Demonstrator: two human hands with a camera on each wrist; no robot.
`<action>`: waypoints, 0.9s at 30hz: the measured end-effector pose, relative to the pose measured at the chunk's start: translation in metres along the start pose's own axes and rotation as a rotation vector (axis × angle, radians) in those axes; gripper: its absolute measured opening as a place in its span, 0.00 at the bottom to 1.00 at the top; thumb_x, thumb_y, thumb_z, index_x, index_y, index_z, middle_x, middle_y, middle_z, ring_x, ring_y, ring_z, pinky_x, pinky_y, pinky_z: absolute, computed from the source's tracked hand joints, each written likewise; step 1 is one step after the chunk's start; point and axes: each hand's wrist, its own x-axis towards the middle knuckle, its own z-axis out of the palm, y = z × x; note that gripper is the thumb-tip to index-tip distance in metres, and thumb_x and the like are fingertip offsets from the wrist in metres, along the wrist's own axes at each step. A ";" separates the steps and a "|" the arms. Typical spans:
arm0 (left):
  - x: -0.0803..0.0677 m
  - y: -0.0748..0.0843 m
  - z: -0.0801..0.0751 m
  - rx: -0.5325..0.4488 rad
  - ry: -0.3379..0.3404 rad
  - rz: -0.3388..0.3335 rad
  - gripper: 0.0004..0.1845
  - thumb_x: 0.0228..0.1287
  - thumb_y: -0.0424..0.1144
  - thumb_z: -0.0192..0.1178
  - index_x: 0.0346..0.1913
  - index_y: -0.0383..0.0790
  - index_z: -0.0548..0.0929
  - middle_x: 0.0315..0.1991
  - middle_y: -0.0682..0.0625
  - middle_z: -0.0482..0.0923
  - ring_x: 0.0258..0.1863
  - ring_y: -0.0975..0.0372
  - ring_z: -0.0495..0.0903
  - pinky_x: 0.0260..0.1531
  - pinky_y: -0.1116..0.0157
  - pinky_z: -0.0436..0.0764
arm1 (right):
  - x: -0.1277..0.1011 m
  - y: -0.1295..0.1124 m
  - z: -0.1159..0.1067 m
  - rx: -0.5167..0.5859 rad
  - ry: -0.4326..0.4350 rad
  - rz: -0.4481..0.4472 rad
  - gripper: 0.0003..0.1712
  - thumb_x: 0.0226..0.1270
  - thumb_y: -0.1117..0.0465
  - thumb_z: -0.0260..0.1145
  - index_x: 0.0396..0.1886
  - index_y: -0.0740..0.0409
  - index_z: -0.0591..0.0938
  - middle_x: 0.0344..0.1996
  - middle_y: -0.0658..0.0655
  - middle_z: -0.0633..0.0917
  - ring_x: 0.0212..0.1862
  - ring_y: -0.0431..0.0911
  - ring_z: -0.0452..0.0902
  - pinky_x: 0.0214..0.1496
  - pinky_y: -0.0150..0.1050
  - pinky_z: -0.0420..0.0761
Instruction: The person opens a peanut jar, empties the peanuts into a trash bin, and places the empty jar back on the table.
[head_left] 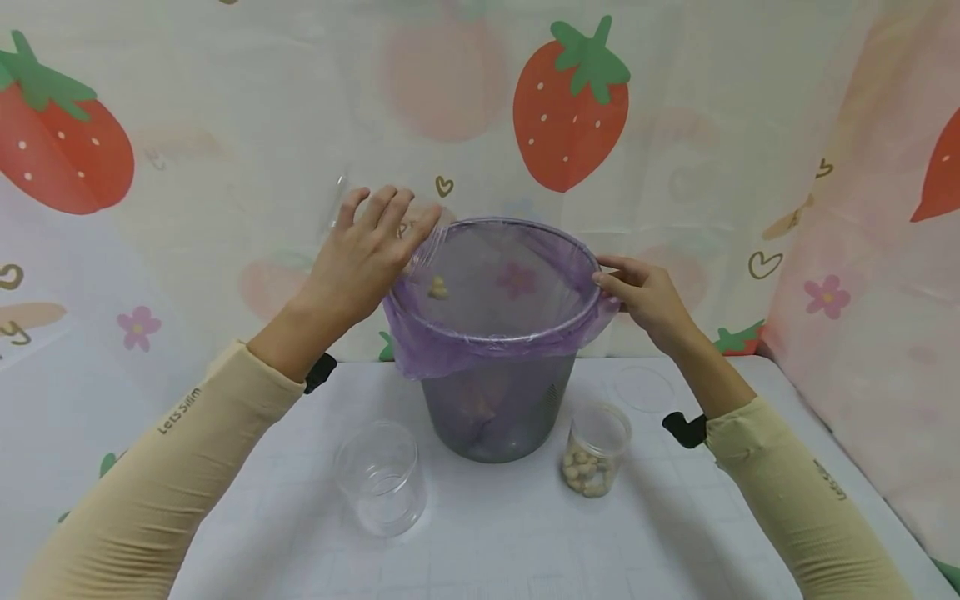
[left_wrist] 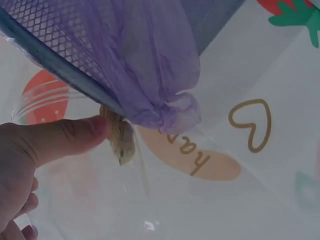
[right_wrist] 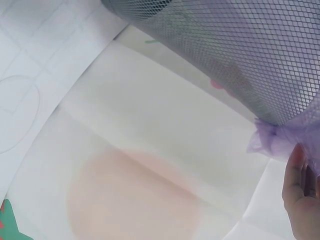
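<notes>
My left hand grips a see-through plastic jar, tipped on its side with its ribbed mouth over the left rim of a mesh bin. A peanut shows just below that mouth, against the bin's inside. The left wrist view shows peanut shell by the thumb and the bin's rim. A thin purple bag lines the bin and folds over its rim. At the right rim my right hand pinches the bag and edge between thumb and fingers; the right wrist view shows this hand only partly.
A second see-through jar stands on the white tabletop, front left of the bin. Front right is a jar of peanuts without a lid on it. A clear round lid lies behind it. A strawberry-print sheet hangs behind.
</notes>
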 end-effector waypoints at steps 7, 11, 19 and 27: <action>0.000 0.000 -0.004 -0.027 -0.010 -0.010 0.35 0.51 0.28 0.68 0.65 0.45 0.70 0.57 0.38 0.71 0.58 0.47 0.69 0.60 0.47 0.66 | 0.000 0.000 0.000 -0.011 -0.003 0.005 0.30 0.71 0.54 0.62 0.68 0.64 0.71 0.32 0.36 0.82 0.36 0.33 0.77 0.41 0.25 0.80; 0.002 0.000 -0.003 0.012 0.024 0.038 0.36 0.51 0.26 0.68 0.65 0.45 0.70 0.58 0.39 0.70 0.58 0.48 0.68 0.60 0.47 0.65 | 0.000 0.001 0.000 -0.013 0.000 0.002 0.30 0.71 0.54 0.62 0.67 0.64 0.71 0.32 0.36 0.82 0.36 0.33 0.77 0.41 0.25 0.80; 0.002 0.002 -0.004 0.010 0.069 0.070 0.37 0.53 0.28 0.66 0.68 0.47 0.69 0.60 0.41 0.71 0.61 0.50 0.68 0.60 0.48 0.65 | -0.001 0.000 0.000 -0.019 -0.001 0.001 0.30 0.71 0.54 0.61 0.68 0.63 0.71 0.32 0.36 0.82 0.36 0.34 0.76 0.42 0.25 0.80; 0.003 0.003 -0.005 0.022 0.091 0.108 0.37 0.57 0.25 0.62 0.69 0.49 0.67 0.64 0.42 0.69 0.64 0.51 0.67 0.62 0.48 0.64 | -0.001 -0.001 -0.001 -0.017 -0.003 0.006 0.30 0.71 0.53 0.61 0.68 0.63 0.71 0.33 0.37 0.82 0.36 0.35 0.76 0.42 0.25 0.80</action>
